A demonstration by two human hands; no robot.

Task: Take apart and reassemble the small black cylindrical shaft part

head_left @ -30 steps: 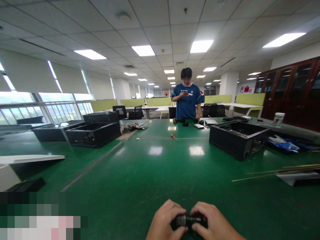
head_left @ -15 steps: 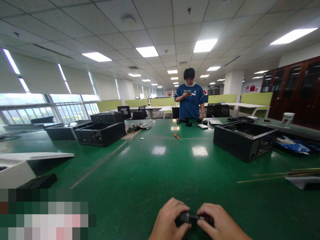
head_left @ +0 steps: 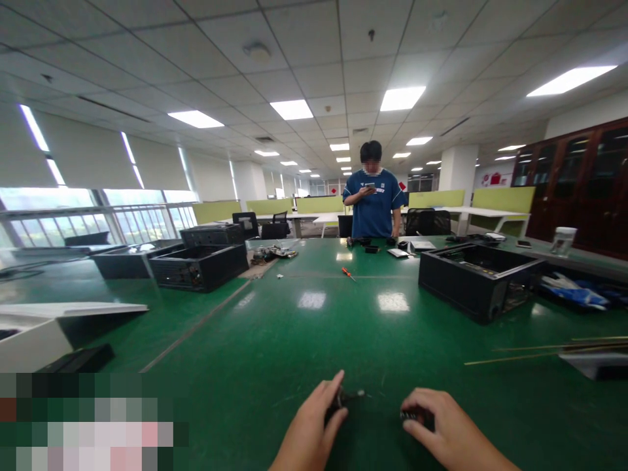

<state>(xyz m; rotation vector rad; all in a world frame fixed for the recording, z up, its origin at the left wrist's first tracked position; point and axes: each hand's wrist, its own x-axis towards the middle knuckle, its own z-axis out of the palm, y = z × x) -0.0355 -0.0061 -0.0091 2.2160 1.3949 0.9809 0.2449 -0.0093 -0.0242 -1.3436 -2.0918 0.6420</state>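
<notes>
Near the front edge of the green table, my left hand (head_left: 316,418) is closed around a short black tool with a shaft (head_left: 352,394), its pale tip pointing right. It looks like a screwdriver, though the fingers hide most of its handle. Across a gap to the right, my right hand (head_left: 444,422) pinches a small black piece with light spots along its edge (head_left: 426,417). What kind of piece that is cannot be made out. The two held things are apart.
An orange-handled screwdriver (head_left: 348,273) lies further back on the green table (head_left: 275,327). Open black computer cases (head_left: 471,281) stand at right and left. Thin rods (head_left: 530,354) lie at right, a white panel (head_left: 88,309) at left. A person (head_left: 373,199) stands opposite, holding a phone.
The black things were together between both hands and are now separated. My left hand has moved left with the tool, my right hand slightly right with the piece.
</notes>
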